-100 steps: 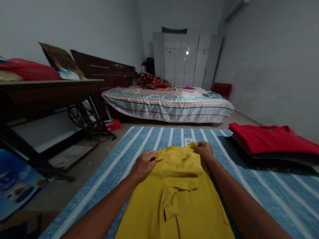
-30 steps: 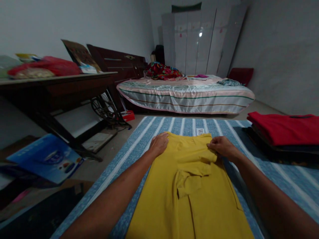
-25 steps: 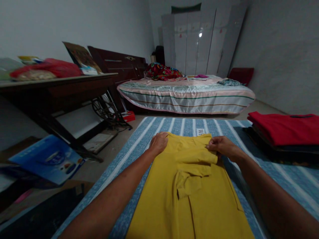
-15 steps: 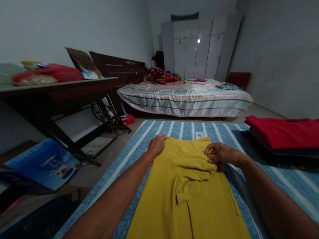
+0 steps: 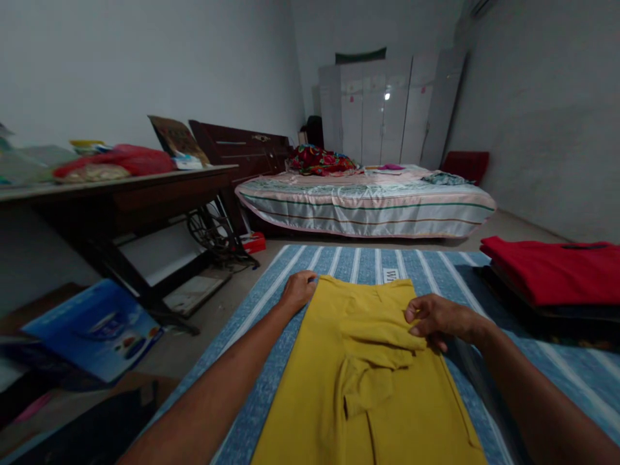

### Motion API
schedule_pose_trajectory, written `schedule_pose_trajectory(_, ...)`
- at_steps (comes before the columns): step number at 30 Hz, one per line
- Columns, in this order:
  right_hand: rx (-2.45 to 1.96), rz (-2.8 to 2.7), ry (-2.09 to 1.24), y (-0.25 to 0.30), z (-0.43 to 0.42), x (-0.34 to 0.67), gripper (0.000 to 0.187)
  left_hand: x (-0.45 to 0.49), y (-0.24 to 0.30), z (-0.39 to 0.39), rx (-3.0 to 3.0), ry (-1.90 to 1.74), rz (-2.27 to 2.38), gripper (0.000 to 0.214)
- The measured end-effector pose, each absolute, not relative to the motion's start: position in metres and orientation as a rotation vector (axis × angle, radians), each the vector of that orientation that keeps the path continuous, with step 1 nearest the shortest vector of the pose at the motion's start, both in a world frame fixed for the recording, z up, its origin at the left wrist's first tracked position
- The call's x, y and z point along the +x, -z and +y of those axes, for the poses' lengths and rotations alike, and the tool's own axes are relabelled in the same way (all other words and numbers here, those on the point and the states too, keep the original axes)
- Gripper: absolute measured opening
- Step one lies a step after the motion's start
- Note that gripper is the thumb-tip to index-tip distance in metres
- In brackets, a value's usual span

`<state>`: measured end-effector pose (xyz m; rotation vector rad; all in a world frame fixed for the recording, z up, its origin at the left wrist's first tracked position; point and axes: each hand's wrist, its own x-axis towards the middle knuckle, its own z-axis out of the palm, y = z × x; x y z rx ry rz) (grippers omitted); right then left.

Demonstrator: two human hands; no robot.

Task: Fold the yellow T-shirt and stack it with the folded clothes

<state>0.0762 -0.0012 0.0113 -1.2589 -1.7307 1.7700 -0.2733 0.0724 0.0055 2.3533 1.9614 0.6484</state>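
Across the near middle of the scene, a yellow garment (image 5: pixel 368 371) lies on a blue mat (image 5: pixel 334 261) with white stripes, its sleeves folded inward in loose creases and its near end running out of view. At its far left corner, the left hand (image 5: pixel 297 289) has its fingers curled down beside the edge; whether they grip the cloth, I cannot tell. By its right edge, the right hand (image 5: pixel 436 318) is half open, fingers bent, with thumb and forefinger at the fabric; I cannot tell if any is pinched between them. Farther right on the mat sits a folded red garment (image 5: pixel 557 271) on top of dark cloths (image 5: pixel 533 321).

Beyond the mat stands a bed (image 5: pixel 368 216) with a pale striped cover, a red flowered bundle (image 5: pixel 322 161) towards its left side and a dark wooden headboard (image 5: pixel 252 145) along the left wall (image 5: pixel 217 64). A pale wardrobe (image 5: pixel 372 123) fills much of the far end. On the left, a table (image 5: pixel 116 190) with an iron wheel (image 5: pixel 208 231) underneath bears a red bag (image 5: pixel 140 159); a blue box (image 5: pixel 104 332) is nearer, below it.
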Motion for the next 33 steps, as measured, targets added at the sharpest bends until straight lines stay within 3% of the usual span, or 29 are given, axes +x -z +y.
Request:
schedule_pose_trajectory(16, -1.267, -1.643, -1.780, -0.001, 0.003, 0.076, 0.041, -0.239, -0.021, 0.087, 2.405, -0.177, 2.016, 0.016)
schedule_pose_trajectory(26, -1.284, -1.563, -1.637, -0.008, 0.002, 0.070, 0.044, -0.234, -0.035, 0.102, 2.340, 0.082, 2.071, 0.033)
schedule_pose_trajectory(33, -1.263, -1.511, -1.500, -0.004, 0.006, 0.071, 0.043, -0.233, -0.025, 0.100, 2.333, -0.002, 2.093, 0.034)
